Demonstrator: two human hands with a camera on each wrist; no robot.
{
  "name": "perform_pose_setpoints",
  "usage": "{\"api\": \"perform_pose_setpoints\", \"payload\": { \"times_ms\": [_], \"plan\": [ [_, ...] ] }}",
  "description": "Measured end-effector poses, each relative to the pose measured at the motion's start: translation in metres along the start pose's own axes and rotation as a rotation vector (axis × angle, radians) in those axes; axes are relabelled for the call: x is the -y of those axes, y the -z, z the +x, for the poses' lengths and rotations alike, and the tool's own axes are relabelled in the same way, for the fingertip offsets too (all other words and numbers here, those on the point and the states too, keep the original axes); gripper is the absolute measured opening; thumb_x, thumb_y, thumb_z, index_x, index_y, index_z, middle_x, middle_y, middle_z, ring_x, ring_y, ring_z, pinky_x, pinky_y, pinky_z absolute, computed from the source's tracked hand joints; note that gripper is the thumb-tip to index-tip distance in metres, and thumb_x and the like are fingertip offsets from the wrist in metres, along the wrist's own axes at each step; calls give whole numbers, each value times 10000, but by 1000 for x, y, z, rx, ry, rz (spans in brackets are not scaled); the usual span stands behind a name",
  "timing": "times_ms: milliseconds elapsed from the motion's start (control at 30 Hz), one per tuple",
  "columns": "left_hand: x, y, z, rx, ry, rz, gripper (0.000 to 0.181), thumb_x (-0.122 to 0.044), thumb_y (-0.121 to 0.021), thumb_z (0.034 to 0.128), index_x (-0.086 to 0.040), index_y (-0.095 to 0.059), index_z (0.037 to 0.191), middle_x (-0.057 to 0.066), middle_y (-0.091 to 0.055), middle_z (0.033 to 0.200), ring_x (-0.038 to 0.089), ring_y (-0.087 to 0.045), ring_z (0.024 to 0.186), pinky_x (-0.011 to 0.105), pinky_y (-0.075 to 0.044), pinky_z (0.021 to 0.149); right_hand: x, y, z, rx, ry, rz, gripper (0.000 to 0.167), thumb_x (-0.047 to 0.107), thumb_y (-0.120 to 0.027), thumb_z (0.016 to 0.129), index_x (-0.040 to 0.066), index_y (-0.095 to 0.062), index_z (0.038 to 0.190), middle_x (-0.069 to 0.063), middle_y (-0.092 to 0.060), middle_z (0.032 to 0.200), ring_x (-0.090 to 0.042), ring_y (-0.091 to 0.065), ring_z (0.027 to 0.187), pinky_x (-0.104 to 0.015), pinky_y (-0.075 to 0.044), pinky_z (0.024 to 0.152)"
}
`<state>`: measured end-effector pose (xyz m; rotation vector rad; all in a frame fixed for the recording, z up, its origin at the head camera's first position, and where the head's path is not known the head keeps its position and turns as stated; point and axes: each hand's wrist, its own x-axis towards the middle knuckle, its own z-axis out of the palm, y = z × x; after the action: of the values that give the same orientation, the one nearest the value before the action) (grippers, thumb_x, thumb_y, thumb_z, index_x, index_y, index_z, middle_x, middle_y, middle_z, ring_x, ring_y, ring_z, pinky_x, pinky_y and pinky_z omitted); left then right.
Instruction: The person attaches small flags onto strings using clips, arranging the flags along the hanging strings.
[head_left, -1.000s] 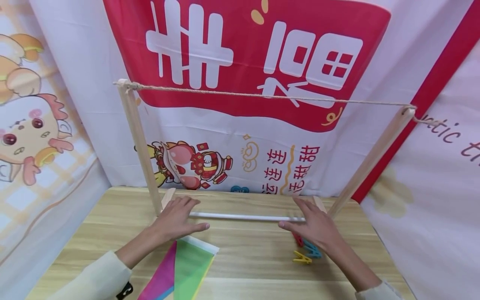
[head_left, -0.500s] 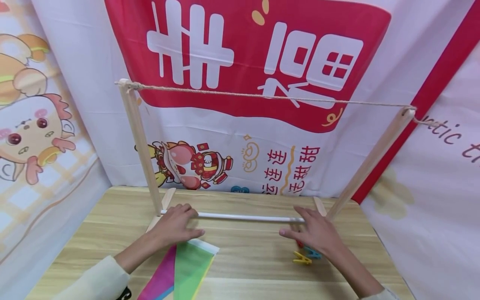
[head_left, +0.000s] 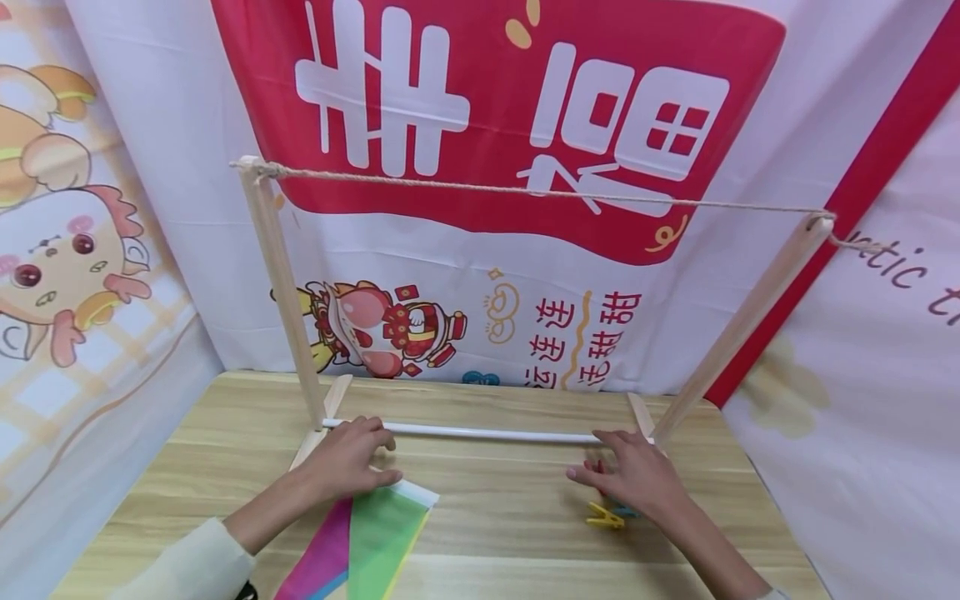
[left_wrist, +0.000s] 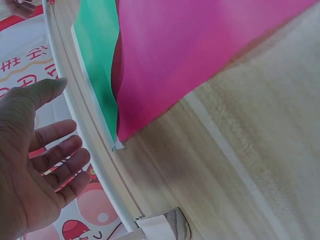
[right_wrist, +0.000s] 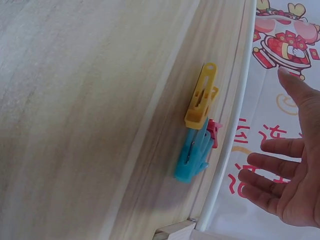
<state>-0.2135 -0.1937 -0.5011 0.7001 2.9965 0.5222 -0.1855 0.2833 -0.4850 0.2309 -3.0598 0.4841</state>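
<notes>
Half-covered by the right hand, cut short below the left hand.
In the head view, the right hand masks a stretch of the white rod and parts of the red clip and blue clip. Below the left hand, the green sheet and magenta sheet run off the bottom edge, and I can't name the dark scrap by the left sleeve.

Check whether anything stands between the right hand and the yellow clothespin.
Nothing visible stands between the right hand and the yellow clothespin, which shows whole in the right wrist view. The blue clothespin and red clothespin lie close by without covering it.
</notes>
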Motion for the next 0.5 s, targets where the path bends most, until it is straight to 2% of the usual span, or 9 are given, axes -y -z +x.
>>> {"api": "perform_pose_setpoints", "payload": {
  "times_ms": [267, 500],
  "plan": [
    [3, -2, -6, 3, -32, 8, 372, -473, -966, 866, -187, -842, 1069, -42, -734, 1044, 134, -624, 967, 471, -581, 917, -4, -6, -2, -7, -2, 28, 799, 711, -820, 928, 45, -781, 1369, -233, -785, 1364, -461, -725, 1311, -668, -613, 1076],
    [5, -4, -10, -37, -93, 54, 307, -370, -995, 838, -186, -833, 1023, -45, -747, 1033, 141, -638, 959, 466, -597, 910, -11, -10, 0, -30, 13, 17, 630, 550, -866, 966, 2, -808, 1271, -211, -827, 1226, -431, -778, 1192, -639, -642, 1018]
  ]
}}
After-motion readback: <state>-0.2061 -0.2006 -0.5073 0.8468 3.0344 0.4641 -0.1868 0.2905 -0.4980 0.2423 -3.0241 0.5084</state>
